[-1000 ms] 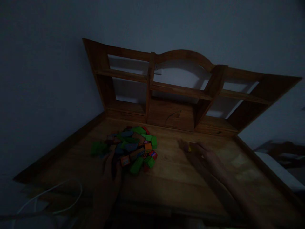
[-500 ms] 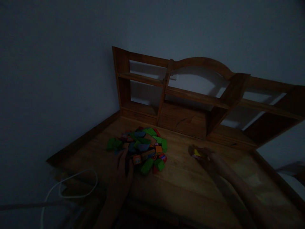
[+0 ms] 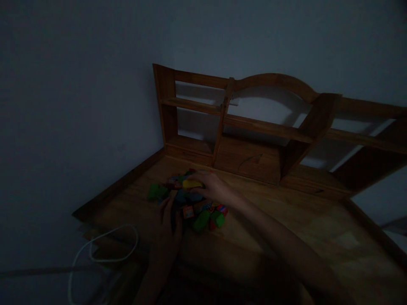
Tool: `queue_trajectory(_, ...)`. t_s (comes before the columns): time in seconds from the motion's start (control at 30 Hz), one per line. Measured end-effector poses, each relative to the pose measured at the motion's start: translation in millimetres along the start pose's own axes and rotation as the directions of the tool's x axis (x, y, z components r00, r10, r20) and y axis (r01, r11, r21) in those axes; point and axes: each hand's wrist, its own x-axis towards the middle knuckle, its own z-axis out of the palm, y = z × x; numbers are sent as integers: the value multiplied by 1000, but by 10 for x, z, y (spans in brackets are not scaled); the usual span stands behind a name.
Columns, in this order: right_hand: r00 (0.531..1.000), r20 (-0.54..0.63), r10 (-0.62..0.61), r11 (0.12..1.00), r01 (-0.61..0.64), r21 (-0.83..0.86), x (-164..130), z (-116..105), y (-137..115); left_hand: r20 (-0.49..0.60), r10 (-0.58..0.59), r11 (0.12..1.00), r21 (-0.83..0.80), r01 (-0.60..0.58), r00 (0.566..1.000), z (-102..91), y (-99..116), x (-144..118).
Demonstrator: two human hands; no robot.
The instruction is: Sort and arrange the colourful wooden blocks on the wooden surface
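Observation:
A heap of coloured toy blocks, among them a green block and an orange printed block, lies on the wooden desktop. Over the heap's far side, my right hand has its fingers closed on a yellow block. That hand and its forearm cover part of the heap. At the near left edge of the blocks rests my left hand, thumb and fingers apart, with a dark gap between them. The dim light hides detail around its fingertips.
A wooden shelf unit stands along the back of the desk. A white cable loops at the left front. A raised wooden edge runs along the left wall.
My right hand has moved left from the bare desktop to above the heap, carrying the yellow block. My left hand has stayed beside the blocks. The view has shifted slightly.

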Motion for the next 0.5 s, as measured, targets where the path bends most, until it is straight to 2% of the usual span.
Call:
queue_trajectory(0.1, 999, 32, 5, 1000, -4, -25, 189, 148, -3, 3, -16, 1000, -25, 16, 1000, 1, 6, 9)
queue_trajectory(0.23, 999, 33, 14, 1000, -14, -5, 283, 205, -52, 6, -30, 999, -22, 30, 1000, -14, 32, 17)
queue_trajectory(0.4, 1000, -14, -14, 1000, 14, 2, 151, 164, -107, -7, -18, 1000, 1, 18, 1000, -2, 2, 7)
queue_trajectory(0.5, 999, 38, -25, 998, 27, -55, 13, 128, -102, -2, -15, 1000, 3, 15, 1000, 7, -15, -6)
